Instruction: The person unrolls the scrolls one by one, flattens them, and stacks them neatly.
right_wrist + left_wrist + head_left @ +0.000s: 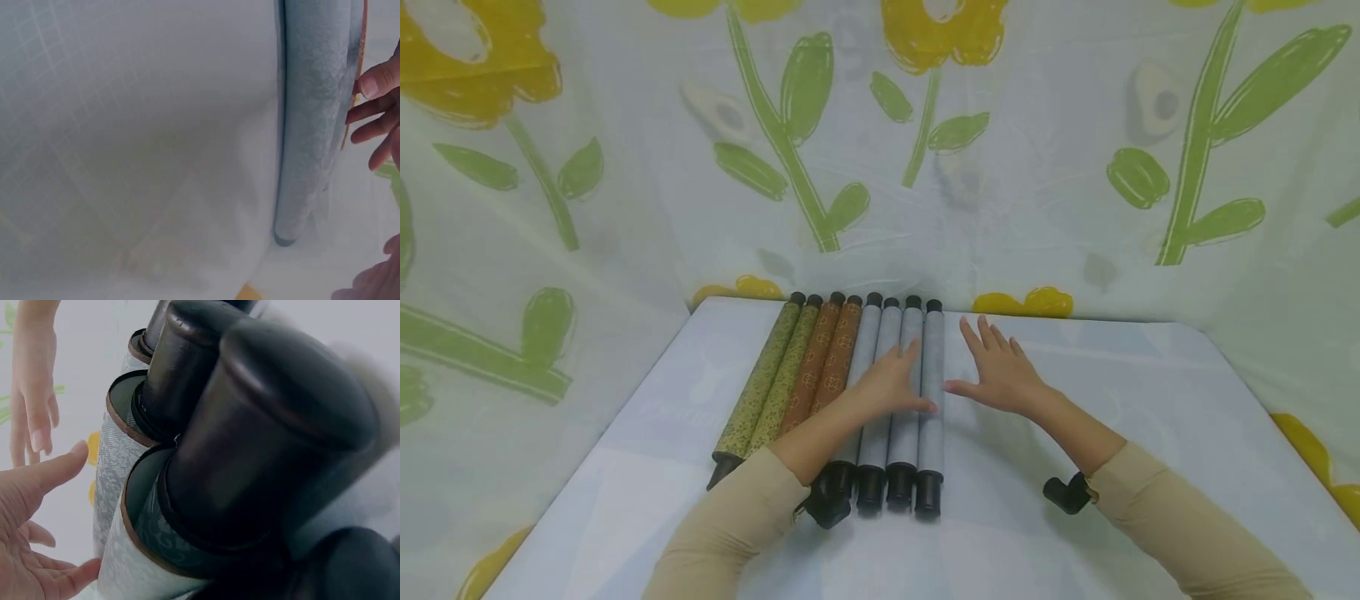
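Hanging scrolls with black end knobs lie side by side on the table. From the left come two green-yellow scrolls (760,379), two brown scrolls (835,358) and several pale grey ones, the rightmost grey scroll (932,367) at the end. My left hand (891,383) spreads over the grey rolls, thumb pointing right, holding nothing. Just right of the row, my right hand (1003,375) hovers with fingers spread and its thumb tip beside the last roll. In the left wrist view the black knobs (250,437) loom close. The right wrist view has a grey roll (315,112) beyond the tabletop.
The white table (1150,400) reaches back to a curtain (1037,167) printed with yellow flowers and green leaves. A black wrist camera (1067,493) hangs under the right cuff, another black device (831,500) under the left sleeve near the scrolls' knobs.
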`<state>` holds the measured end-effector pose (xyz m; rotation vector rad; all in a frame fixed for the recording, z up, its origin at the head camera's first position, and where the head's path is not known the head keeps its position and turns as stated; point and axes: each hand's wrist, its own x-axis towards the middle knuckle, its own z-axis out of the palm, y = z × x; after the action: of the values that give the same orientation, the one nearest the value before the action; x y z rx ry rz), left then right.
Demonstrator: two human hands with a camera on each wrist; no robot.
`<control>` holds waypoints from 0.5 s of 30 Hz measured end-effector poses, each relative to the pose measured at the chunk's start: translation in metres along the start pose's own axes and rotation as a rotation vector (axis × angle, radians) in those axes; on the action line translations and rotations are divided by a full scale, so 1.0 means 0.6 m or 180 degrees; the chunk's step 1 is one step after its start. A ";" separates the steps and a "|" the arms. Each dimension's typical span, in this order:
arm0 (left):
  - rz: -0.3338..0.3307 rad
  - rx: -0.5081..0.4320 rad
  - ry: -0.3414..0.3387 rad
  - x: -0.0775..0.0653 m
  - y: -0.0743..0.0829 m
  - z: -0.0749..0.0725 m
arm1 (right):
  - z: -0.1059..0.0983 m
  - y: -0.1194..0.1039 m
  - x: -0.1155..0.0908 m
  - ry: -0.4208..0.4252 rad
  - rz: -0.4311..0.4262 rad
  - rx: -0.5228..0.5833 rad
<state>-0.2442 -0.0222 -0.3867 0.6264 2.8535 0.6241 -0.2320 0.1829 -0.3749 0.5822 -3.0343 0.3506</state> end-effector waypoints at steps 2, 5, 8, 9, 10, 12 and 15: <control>-0.0047 -0.0038 -0.0086 0.002 -0.002 0.001 | 0.004 -0.003 0.003 -0.0008 -0.0006 0.0010; -0.0080 -0.0030 -0.0203 0.006 -0.003 0.003 | 0.009 -0.007 0.005 -0.0021 -0.0006 0.0041; -0.0074 -0.0008 -0.0293 0.011 -0.001 0.001 | 0.016 -0.010 0.010 -0.0048 0.0037 0.0083; -0.0066 0.0002 -0.0323 0.013 -0.001 0.000 | 0.019 -0.011 0.012 -0.0044 0.0049 0.0090; -0.0060 0.0004 -0.0349 0.017 0.000 -0.001 | 0.022 -0.011 0.014 -0.0041 0.0054 0.0100; -0.0036 0.0000 -0.0391 0.024 -0.002 -0.002 | 0.030 -0.011 0.019 -0.0048 0.0063 0.0138; 0.0010 0.0025 -0.0436 0.033 -0.007 -0.002 | 0.041 -0.012 0.026 -0.0051 0.0047 0.0239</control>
<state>-0.2638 -0.0175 -0.3884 0.6486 2.7298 0.5483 -0.2435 0.1652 -0.3962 0.5697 -3.0535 0.4646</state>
